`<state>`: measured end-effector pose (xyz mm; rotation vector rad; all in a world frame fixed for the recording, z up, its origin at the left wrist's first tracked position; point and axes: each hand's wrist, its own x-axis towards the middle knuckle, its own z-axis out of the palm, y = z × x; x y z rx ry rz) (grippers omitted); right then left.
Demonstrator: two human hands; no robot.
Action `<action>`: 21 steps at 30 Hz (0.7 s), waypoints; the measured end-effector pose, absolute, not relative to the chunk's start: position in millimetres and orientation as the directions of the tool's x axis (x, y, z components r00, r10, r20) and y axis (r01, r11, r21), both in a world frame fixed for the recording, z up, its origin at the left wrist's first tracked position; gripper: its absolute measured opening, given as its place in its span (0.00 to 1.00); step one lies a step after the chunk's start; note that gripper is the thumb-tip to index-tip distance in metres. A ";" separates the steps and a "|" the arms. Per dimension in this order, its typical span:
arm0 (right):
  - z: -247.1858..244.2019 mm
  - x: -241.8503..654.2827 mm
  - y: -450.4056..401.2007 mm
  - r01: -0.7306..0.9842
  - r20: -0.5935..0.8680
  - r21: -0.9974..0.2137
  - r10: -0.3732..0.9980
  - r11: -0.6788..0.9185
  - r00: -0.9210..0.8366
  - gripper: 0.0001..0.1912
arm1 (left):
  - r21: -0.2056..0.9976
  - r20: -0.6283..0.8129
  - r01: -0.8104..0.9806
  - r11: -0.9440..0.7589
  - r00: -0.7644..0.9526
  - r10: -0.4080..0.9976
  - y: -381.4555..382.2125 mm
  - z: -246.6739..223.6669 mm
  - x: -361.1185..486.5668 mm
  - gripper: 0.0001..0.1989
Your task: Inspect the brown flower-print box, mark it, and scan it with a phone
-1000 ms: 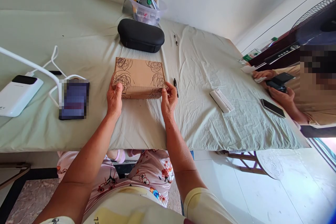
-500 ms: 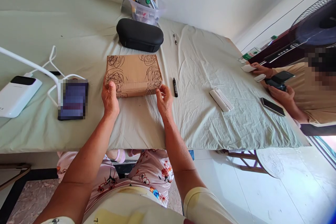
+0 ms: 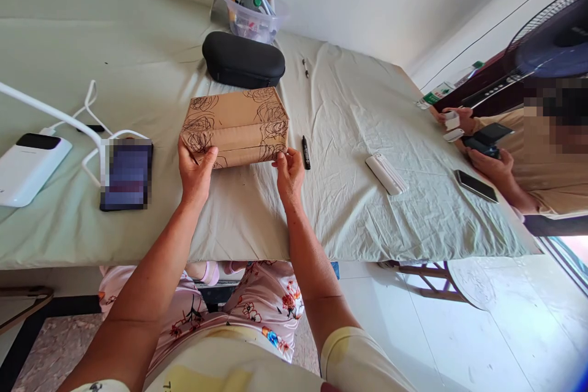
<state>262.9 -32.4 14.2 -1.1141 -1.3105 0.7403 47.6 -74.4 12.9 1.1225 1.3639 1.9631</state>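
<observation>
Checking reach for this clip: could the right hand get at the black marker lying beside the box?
Probably yes. The right hand grips the cardboard box at its near right corner, and the black marker lies just to its right on bare cloth, nothing between, though the hand is occupied.

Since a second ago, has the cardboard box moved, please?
Yes. The cardboard box has shifted left, away from the black marker, and its near edge is tipped up.

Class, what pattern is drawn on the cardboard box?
Black scribbled swirls on the brown cardboard box, seen best in the head view.
</observation>
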 end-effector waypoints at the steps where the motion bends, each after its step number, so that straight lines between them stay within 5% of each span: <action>1: 14.8 263.0 -32.2 0.159 0.359 -0.929 0.918 0.334 0.167 0.24 | 0.926 0.343 0.054 -0.374 -0.537 0.771 -74.9 12.4 48.7 0.45; 11: 6.4 259.3 -33.1 0.199 0.377 -0.917 0.914 0.345 0.152 0.27 | 0.909 0.410 0.177 -0.378 -0.544 0.732 -79.1 11.4 57.6 0.45; 17: 6.7 247.4 -42.9 0.247 0.318 -0.929 0.935 0.274 0.158 0.44 | 0.885 0.434 0.392 -0.250 -0.504 0.747 -86.5 9.6 68.3 0.63; 21: 6.0 242.4 -46.5 0.281 0.305 -0.927 0.934 0.248 0.186 0.44 | 0.870 0.431 0.453 -0.193 -0.512 0.743 -86.5 4.7 69.5 0.64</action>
